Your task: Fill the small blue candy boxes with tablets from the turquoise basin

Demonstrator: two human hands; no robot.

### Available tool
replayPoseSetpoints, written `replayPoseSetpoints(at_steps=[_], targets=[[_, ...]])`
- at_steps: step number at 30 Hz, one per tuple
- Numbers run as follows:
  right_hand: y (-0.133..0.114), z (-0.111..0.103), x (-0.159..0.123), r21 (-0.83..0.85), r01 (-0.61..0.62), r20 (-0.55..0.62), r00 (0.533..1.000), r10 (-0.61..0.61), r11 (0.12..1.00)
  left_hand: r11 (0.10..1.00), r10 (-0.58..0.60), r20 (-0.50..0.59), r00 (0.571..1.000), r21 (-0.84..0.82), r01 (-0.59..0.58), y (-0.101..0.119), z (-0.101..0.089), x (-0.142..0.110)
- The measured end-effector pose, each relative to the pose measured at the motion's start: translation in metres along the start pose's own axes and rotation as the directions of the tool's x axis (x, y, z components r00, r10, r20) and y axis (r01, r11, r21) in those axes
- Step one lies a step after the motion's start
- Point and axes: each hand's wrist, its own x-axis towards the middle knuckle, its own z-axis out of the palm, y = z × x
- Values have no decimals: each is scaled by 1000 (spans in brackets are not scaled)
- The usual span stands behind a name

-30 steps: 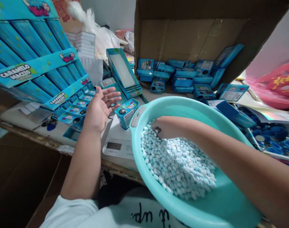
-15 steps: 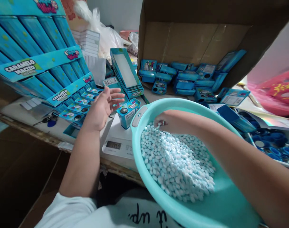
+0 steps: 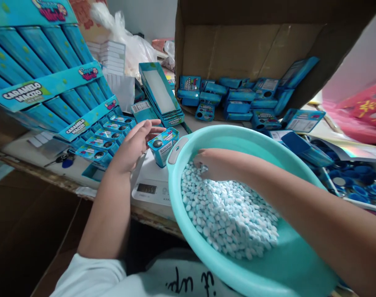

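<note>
My left hand (image 3: 137, 142) is open, fingers stretched out beside a small blue candy tin (image 3: 164, 145) that stands upright on a white digital scale (image 3: 153, 190). It seems to hold nothing; whether its fingertips touch the tin I cannot tell. Inside a big turquoise basin (image 3: 180, 206) lies a heap of small pale blue and white candies (image 3: 234, 218). My right hand (image 3: 205, 163) reaches into the basin at the heap's far left edge. Its fingers are curled closed around a few candies, though the palm side is mostly hidden.
At the left stands a blue display box (image 3: 52, 88) with rows of tins. Behind the scale are empty display trays (image 3: 159, 97). A cardboard box (image 3: 237, 49) on its side holds several blue tins (image 3: 240, 101). Blue lids (image 3: 358, 177) fill a container at the right.
My right hand has sunk slightly down and left into the candies, its fingers lower at the heap. My left hand has shifted slightly, closer to the tin. The view has moved a little.
</note>
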Motion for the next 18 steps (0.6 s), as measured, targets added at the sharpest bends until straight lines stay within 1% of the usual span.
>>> replayPoseSetpoints(at_steps=[3,6,11,15,18], targets=[[0,-6,-3,-15,-44,97,994,46,999,999,11,-46,999,-46,-13,0,-2,3],[1,-8,-4,-13,-72,142,987,73,997,996,9,-74,997,-85,-15,0,-5,6],[3,-6,-3,-11,-82,209,974,83,997,994,4,-114,994,-110,-17,-3,-6,10],[8,-7,-6,-5,-74,204,976,73,997,992,-20,-139,990,-126,2,-6,-7,13],[9,-18,-8,-16,-50,143,988,52,999,990,-10,-153,988,-142,-12,-8,-8,15]])
